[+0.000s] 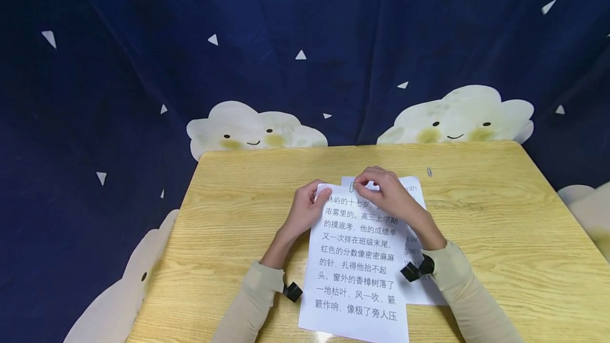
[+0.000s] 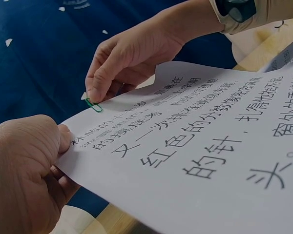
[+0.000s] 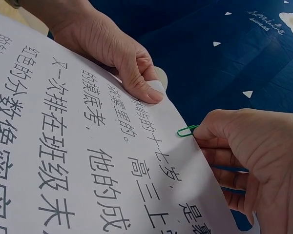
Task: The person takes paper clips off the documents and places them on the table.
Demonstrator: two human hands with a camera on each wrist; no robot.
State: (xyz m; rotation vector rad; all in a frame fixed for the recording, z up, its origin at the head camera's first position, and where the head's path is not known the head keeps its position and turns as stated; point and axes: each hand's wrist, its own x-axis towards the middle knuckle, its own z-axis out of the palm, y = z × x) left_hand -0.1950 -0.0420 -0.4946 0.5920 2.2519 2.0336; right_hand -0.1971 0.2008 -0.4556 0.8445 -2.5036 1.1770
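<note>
Your right fingers (image 3: 214, 126) pinched the paperclip (image 3: 186, 130); left of them, your left fingers (image 3: 140, 85) gripped the paper (image 3: 73, 122). Loosening that grip could have skewed it.

A navy-blue curtain (image 1: 267, 81) fills the upper frame, printed with scattered white triangles (image 1: 301, 55) and two smiling clouds, one left of center (image 1: 257, 128) and one at right (image 1: 459, 118). Below stands a yellowish wood-grain table (image 1: 238, 200) with rounded far corners, a bright glare (image 1: 324, 336) gleaming at the picture's bottom edge.
</note>
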